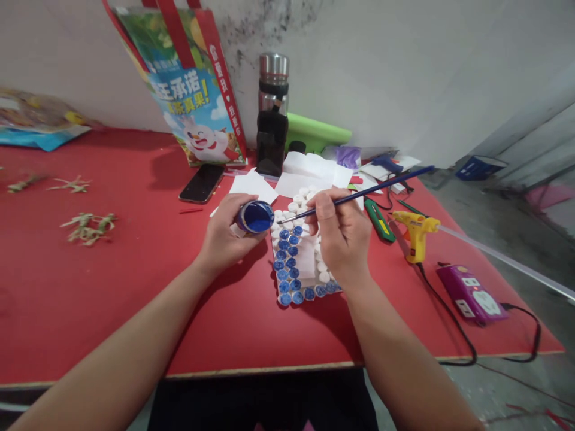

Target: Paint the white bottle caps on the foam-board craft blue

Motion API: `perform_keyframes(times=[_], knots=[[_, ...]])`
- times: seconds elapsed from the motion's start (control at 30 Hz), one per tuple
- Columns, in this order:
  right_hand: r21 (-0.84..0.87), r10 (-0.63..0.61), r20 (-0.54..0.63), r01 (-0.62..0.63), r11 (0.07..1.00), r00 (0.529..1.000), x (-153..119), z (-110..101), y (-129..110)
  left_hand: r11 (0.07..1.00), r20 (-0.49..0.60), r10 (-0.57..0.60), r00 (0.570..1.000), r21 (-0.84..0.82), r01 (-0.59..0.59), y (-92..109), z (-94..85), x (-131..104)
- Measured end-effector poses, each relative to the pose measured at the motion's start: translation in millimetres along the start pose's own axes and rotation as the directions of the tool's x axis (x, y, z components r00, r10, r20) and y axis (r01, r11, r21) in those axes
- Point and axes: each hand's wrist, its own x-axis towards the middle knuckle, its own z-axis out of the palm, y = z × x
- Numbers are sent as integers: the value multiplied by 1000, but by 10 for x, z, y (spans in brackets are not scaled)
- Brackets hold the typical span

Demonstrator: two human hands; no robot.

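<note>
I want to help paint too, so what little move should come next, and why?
I'd probably have the right hand dab the brush on the nearest white disc. The brush tip is close to white discs beside blue ones, and the left hand holds a jar of blue paint.

White discs (pixel 293 207) — partly behind right hand (pixel 344 236), bag handles (pixel 176 33) — cut off above

There is one open jar of blue paint (pixel 256 217), one slim blue paintbrush (pixel 375 190), one yellow plastic glue gun (pixel 415 230), one black phone (pixel 202 183).
</note>
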Motion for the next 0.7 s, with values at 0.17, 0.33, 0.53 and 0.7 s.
perform_keyframes(times=[0.17, 0.33, 0.53, 0.7], knots=[[19, -32, 62, 31, 999, 998, -53, 67, -5, 995, 1, 99, 995, 11, -99, 65, 2, 16], [34, 5, 111, -9, 999, 994, -93, 106, 18, 990, 5, 143, 990, 17, -143, 100, -4, 17], [0, 34, 131, -34, 999, 991, -98, 105, 33, 986, 4, 164, 986, 4, -164, 110, -8, 19], [3, 32, 140, -33, 999, 990, -93, 112, 32, 984, 1, 178, 984, 1, -178, 99, -7, 20]])
